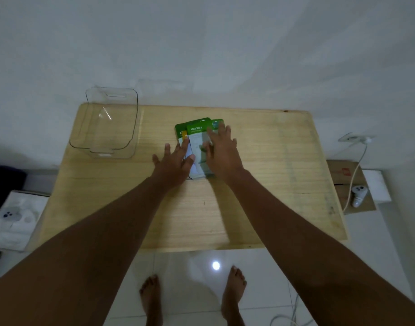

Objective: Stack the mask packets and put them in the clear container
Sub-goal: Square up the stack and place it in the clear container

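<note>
Green and white mask packets (197, 140) lie overlapped in a loose pile at the middle of the wooden table (272, 184); the top one reads "Aloe Vera". My left hand (173, 164) rests flat on the pile's left side, fingers spread. My right hand (221, 149) lies flat on its right side, fingers spread, blurred by motion. The clear container (107, 123) stands empty at the table's far left corner, well apart from both hands.
A white wall rises right behind the table. A white controller (358, 195) and a cable lie on cardboard to the right. A white box (13, 220) with another controller sits on the left. My bare feet stand on the tiled floor.
</note>
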